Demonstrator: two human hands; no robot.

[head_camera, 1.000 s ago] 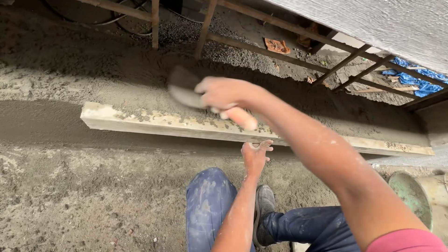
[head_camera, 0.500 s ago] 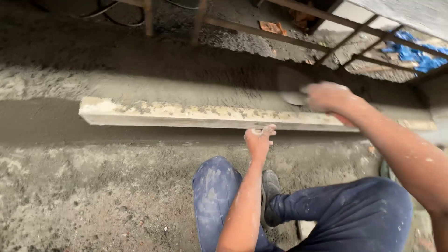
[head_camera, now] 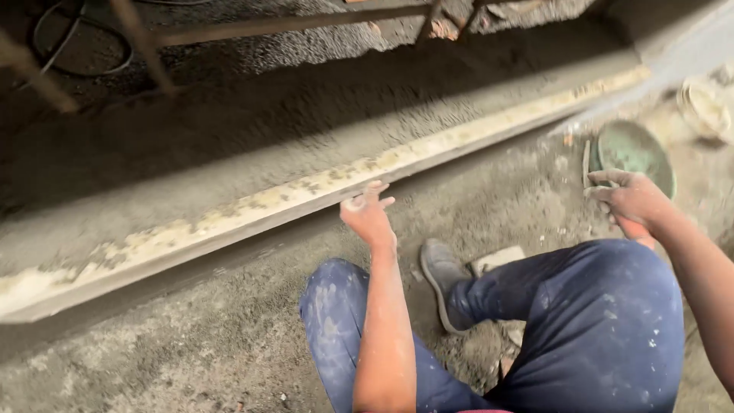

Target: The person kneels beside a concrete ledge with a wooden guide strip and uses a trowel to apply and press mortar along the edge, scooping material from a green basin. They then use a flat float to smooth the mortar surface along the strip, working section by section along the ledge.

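The left hand (head_camera: 368,214), fingers loosely apart, steadies the long pale mortar-crusted wooden straightedge (head_camera: 306,195); keep it firmly pressed. The right hand (head_camera: 631,197) grips a trowel handle, apparently, beside the round green pan (head_camera: 634,149).

Rough grey floor (head_camera: 153,359) carries a long pale straightedge board (head_camera: 321,195) running left to far right, and a green pan (head_camera: 638,149) at right.

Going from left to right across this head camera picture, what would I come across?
Long pale board → left hand touching its edge → grey shoe → right hand gripping a tool handle → green pan, just behind that hand.
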